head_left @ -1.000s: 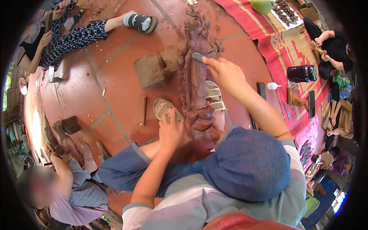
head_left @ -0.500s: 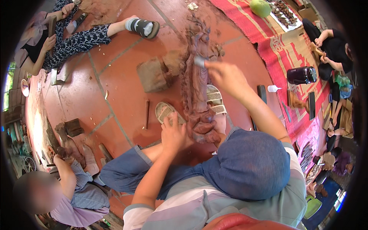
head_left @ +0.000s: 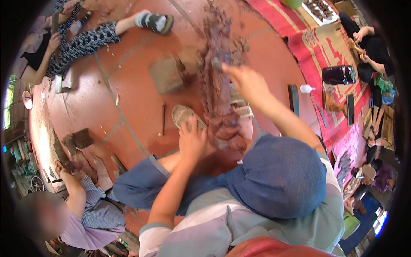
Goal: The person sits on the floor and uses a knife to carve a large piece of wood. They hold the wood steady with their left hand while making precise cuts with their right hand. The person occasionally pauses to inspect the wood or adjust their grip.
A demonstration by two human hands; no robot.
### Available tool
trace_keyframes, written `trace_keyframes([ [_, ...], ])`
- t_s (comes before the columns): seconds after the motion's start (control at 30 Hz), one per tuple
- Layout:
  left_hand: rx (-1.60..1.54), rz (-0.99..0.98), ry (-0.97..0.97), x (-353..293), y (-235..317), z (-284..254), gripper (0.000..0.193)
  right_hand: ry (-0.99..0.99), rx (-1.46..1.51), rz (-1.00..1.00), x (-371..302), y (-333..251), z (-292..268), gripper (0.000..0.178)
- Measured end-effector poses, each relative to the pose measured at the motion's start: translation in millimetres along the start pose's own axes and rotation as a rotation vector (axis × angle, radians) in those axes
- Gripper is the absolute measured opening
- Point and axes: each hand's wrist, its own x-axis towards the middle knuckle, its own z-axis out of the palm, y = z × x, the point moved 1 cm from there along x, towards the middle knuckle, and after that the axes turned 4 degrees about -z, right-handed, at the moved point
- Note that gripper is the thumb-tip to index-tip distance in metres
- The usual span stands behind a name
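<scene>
A long, dark reddish-brown carved wooden figure [head_left: 220,96] extends away from me between my feet. My right hand [head_left: 250,83] is over its upper part, fingers pinched on a small grey piece [head_left: 217,64] that looks like sandpaper; blur hides its exact kind. The grey piece is against the carving. My left hand [head_left: 191,141] lies over my left foot by a beige sandal [head_left: 182,113], fingers spread, holding nothing. Another sandal [head_left: 243,112] shows at the right side of the figure, partly hidden by it.
A wooden block [head_left: 165,76] and a thin rod [head_left: 163,119] lie on the tiled floor to the left. At right, a red mat [head_left: 310,53] holds a dark flask [head_left: 339,75], a small white bottle [head_left: 306,88] and brushes. Other people sit around, one's foot [head_left: 154,21] at upper left.
My right hand and the grey piece have shifted slightly left and up along the carving. My left hand stays on my foot. The whole view has shifted slightly.
</scene>
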Motion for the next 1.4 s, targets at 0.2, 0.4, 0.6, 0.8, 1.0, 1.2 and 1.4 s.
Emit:
trace_keyframes([
  [0.2,-0.022,0.001,-0.013,-4,-1,1,0.061,0.099,0.099,-0.037,11,7,-8,0.031],
  [0.4,0.013,0.014,0.024,-7,-2,4,0.061,-0.125,-0.019,-0.019,-9,0,6,0.025],
  [0.6,0.014,-0.004,-0.012,-8,-5,6,0.063,-0.031,-0.061,0.048,-1,-6,-6,0.038],
  [0.8,0.001,0.014,0.001,-6,-2,4,0.061,0.056,0.078,-0.060,7,15,-3,0.037],
  [1.0,-0.004,0.001,-0.005,-4,-2,5,0.062,-0.153,-0.038,0.108,-3,-6,-3,0.031],
  [1.2,0.005,-0.009,-0.016,-2,-1,1,0.062,-0.043,-0.012,0.069,15,-7,-19,0.028],
  [1.4,0.020,-0.016,-0.004,-6,-1,3,0.060,-0.114,0.047,-0.095,13,5,-15,0.038],
])
